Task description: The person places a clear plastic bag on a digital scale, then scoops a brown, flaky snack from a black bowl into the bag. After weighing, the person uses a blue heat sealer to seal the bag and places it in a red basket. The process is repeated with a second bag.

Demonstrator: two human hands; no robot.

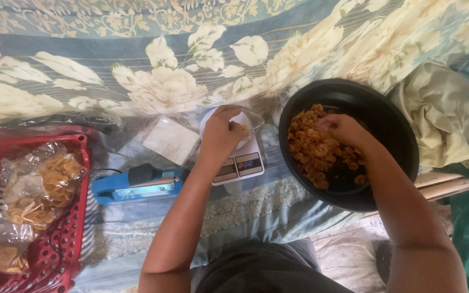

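A soft floral bedsheet (82, 70), blue with cream blossoms, lies under everything I work on. On my right sits one round black plastic basin (392, 125), smooth-walled and deep, holding a heap of small curled orange-brown fried snacks (310, 146), crisp and knobbly. At my far left stands one red plastic basket (80, 179) with slotted sides, and in it I count at least three clear crinkled packets of yellow ring-shaped crisps (44, 184). Beside it lies one blue bag sealer (137, 184) with a black knob, long and flat. Between sealer and basin stands one small white digital kitchen scale (242, 163), and on its plate a clear plastic bag (253, 122), thin and glossy. My right hand (343, 130) is down in the basin, fingers closed on a pinch of snacks. My left hand (221, 133) rests on the scale's plate, curled around the bag's mouth, gripping it.
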